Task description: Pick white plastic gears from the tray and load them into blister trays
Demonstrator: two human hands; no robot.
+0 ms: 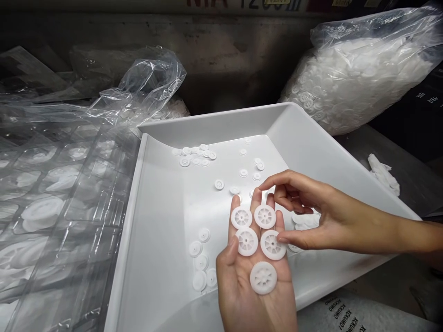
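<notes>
My left hand (254, 281) lies palm up over the white tray (221, 122), fingers stretched out. Several white plastic gears (263, 278) rest flat on its palm and fingers. My right hand (321, 216) reaches in from the right, its thumb tip touching the edge of one gear (272, 245) on the left hand, its forefinger curved above the fingertips. More white gears lie scattered in the tray, a cluster at the far side (194, 155) and a few near the left hand (200, 263). Some sit under my right hand.
Clear plastic blister trays (51, 203) holding white parts cover the surface at left. A crumpled clear bag (145, 87) lies behind the tray. A large clear bag full of white gears (360, 78) stands at the back right. A white cloth (382, 173) lies to the right.
</notes>
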